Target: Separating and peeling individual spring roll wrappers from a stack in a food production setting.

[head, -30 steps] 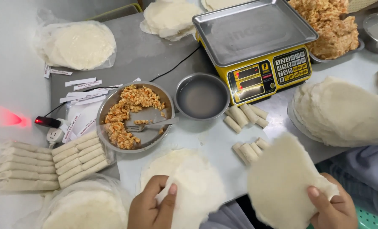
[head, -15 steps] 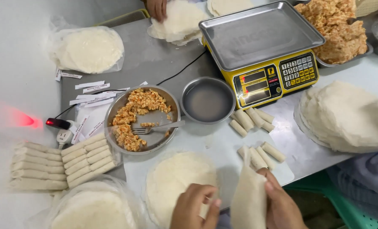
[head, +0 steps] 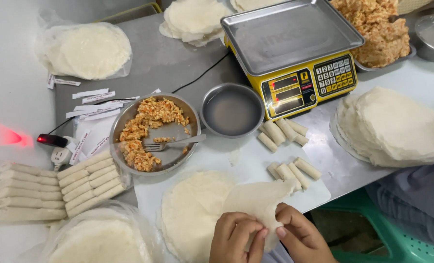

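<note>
My left hand and my right hand both pinch one thin white wrapper sheet at the table's near edge, lifted off a round stack of wrappers on a white board. Just beyond lies a metal bowl of orange minced filling with a fork resting in it. A small metal bowl of water sits to its right. Finished rolls lie near my right hand, and more rolls lie by the scale.
A yellow scale with a steel pan stands at the back. A tray of filling is behind it. Wrapper stacks sit around. Packed rolls lie at left, by paper labels and a bagged stack.
The wrapper sheet that my right hand held far to the right has come to the middle, and both hands now grip it together. Another person's hand at the far stack is gone.
</note>
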